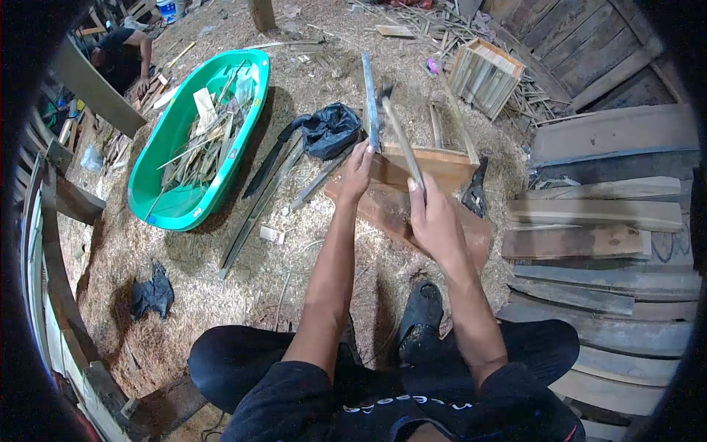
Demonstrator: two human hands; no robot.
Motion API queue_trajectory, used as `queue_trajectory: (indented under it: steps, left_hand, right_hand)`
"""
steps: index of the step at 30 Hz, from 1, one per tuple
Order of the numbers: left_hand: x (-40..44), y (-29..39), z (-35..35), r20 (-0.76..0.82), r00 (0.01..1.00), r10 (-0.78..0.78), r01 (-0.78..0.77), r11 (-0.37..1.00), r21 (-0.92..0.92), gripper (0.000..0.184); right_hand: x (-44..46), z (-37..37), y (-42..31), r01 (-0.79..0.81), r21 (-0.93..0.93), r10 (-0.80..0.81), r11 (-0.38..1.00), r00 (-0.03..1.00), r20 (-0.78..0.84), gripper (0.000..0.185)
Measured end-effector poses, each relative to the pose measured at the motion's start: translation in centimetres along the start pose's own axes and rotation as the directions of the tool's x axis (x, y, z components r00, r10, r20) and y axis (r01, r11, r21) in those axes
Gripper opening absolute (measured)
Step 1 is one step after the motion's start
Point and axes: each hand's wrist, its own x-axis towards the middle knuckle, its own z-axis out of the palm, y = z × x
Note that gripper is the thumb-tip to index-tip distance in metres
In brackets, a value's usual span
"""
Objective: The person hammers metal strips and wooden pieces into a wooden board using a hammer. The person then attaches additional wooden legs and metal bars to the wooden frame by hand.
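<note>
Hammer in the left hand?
No, the right hand grips the hammer by its handle, while the left hand is at the near end of a pale strip.

Green tub point(174, 214), wood scraps point(207, 112), scattered shavings point(213, 302)

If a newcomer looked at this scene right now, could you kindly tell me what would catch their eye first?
Probably the bright green tub of wood scraps, on the floor left of the hands. Next, near the middle, comes the hammer in the right hand, its head blurred, beside the long grey strip that the left hand holds at its near end.
</note>
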Motion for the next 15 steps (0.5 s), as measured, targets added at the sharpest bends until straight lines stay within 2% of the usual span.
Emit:
queue_trajectory:
  steps: [2, 3, 6, 7, 10, 11, 14, 15]
  left_hand:
    - [-0.3, 0.2, -0.1, 0.019, 1.000, 0.003, -0.003, 1.000, -0.002, 0.039]
    - [-0.1, -0.1, -0.1, 0.024, 1.000, 0.004, -0.004, 1.000, -0.007, 0.039]
    - [0.3, 0.2, -0.4, 0.049, 0.998, -0.040, 0.039, 0.999, 0.003, 0.043]
    - [0.4, 0.1, -0.2, 0.046, 0.999, -0.027, 0.027, 1.000, 0.002, 0.043]
    - [-0.5, 0.4, -0.1, 0.036, 0.998, -0.048, 0.048, 0.999, -0.015, 0.042]
    - [-0.4, 0.4, 0.0, 0.019, 0.999, -0.026, 0.026, 1.000, -0.013, 0.040]
    - [0.2, 0.8, -0.1, 0.017, 1.000, -0.003, 0.003, 1.000, 0.006, 0.039]
    - [0.2, 0.6, -0.1, 0.016, 1.000, 0.010, -0.010, 1.000, 0.015, 0.039]
  right_hand:
    - [-0.1, 0.0, -0.7, 0.034, 0.080, -0.027, 0.996, 0.996, -0.081, 0.029]
    - [0.1, 0.7, 0.6, 0.041, 0.075, -0.037, 0.996, 0.998, -0.044, 0.028]
    - [0.4, 0.5, 2.0, -0.063, -0.140, 0.075, 0.988, 0.994, 0.084, 0.027]
    - [0.4, 0.3, 1.8, -0.028, -0.051, 0.030, 0.998, 0.999, 0.042, 0.027]
    - [0.2, -0.2, 0.1, 0.038, 0.043, -0.035, 0.998, 0.997, -0.070, 0.025]
    - [0.0, -0.3, -0.6, 0.004, 0.093, 0.002, 0.996, 0.998, -0.065, 0.027]
    - [0.0, 0.5, 2.4, -0.042, -0.198, 0.065, 0.979, 0.992, 0.110, 0.028]
    - [0.2, 0.4, 2.1, -0.018, -0.132, 0.029, 0.991, 0.996, 0.084, 0.029]
